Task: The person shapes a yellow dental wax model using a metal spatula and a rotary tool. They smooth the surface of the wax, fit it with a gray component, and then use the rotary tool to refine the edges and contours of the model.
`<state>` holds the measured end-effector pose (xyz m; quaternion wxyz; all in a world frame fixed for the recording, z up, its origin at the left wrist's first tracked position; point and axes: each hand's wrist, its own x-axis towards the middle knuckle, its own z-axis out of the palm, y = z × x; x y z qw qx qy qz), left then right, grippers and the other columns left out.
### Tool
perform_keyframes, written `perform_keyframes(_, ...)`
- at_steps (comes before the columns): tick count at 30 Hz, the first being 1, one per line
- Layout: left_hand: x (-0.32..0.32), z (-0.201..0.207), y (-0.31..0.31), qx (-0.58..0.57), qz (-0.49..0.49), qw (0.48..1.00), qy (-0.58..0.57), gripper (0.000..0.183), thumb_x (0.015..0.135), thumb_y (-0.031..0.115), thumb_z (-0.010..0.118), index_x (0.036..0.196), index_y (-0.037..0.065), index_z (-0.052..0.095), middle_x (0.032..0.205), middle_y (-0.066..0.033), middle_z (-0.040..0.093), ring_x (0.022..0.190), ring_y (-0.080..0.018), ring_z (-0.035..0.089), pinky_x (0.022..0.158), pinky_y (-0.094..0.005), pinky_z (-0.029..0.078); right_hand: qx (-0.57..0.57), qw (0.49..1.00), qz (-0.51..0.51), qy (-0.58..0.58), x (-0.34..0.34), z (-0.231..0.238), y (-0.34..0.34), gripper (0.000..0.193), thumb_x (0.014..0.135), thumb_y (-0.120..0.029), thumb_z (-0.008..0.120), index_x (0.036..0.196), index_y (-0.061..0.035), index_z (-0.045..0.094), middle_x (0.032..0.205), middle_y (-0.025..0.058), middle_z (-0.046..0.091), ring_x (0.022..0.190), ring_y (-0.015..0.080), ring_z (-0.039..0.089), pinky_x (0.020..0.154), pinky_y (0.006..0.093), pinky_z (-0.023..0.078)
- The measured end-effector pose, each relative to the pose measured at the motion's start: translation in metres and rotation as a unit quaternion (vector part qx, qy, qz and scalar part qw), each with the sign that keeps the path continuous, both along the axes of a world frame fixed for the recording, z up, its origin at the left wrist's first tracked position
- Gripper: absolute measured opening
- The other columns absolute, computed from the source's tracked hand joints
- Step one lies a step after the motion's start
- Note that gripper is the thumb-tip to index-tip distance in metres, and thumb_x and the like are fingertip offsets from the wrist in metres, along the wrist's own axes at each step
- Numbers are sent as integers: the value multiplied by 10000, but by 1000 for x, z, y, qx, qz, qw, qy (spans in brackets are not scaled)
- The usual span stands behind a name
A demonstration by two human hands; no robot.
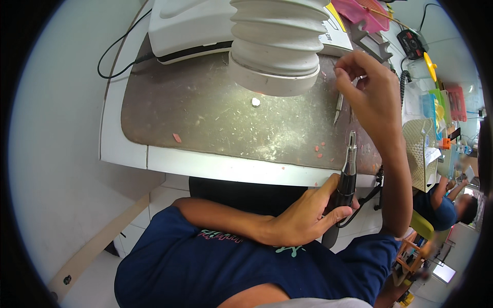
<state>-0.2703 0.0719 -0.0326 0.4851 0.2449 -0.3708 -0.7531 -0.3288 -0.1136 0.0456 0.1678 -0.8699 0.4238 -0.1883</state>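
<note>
My left hand (303, 213) is wrapped round a black and silver rotary handpiece (347, 177), its metal nose pointing up and away over the table's front edge. Over the right side of the table is my right hand (372, 84), thumb and fingers pinched together. Whatever lies between those fingertips is too small to make out. Just below it a slim metal hand tool (338, 109) lies on the table. A small white piece (256, 102) rests on the brown work surface (205, 118), apart from both hands.
A ribbed white extraction hose (277, 41) hangs over the table's middle. Behind it stand a white machine (192, 28) and a box (336, 36). Pink scraps (177, 138) and pale dust lie scattered. A woven basket (420, 154) is at the right; farther off sits another person (436, 208).
</note>
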Motion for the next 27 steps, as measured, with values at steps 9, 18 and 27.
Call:
perform_keyframes(9, -3, 0, -2, 17, 0, 999, 27, 386, 1007, 147, 570, 1313, 2, 384, 1144, -137, 615, 1073, -171, 618, 898, -327, 505, 292, 918, 42, -263, -27, 27, 38, 298, 920, -65, 651, 1204, 9, 602, 863, 71, 675, 753, 105, 669, 663, 203, 514)
perform_keyframes(18, -3, -1, -4, 4, 7, 1000, 28, 376, 1010, 173, 570, 1290, 0, 388, 1134, -137, 609, 1063, -167, 619, 913, -319, 495, 306, 920, 48, -242, -36, 25, 34, 281, 937, -67, 639, 1206, 7, 604, 893, 73, 687, 798, 111, 698, 693, 216, 555)
perform_keyframes(27, -11, -4, -2, -15, 55, 998, 35, 294, 1004, 133, 570, 1216, -13, 428, 1053, -145, 657, 981, -196, 666, 855, -337, 531, 352, 911, 48, -210, -43, 29, 29, 171, 930, -73, 665, 1066, 29, 680, 877, 59, 699, 810, 92, 688, 715, 214, 562)
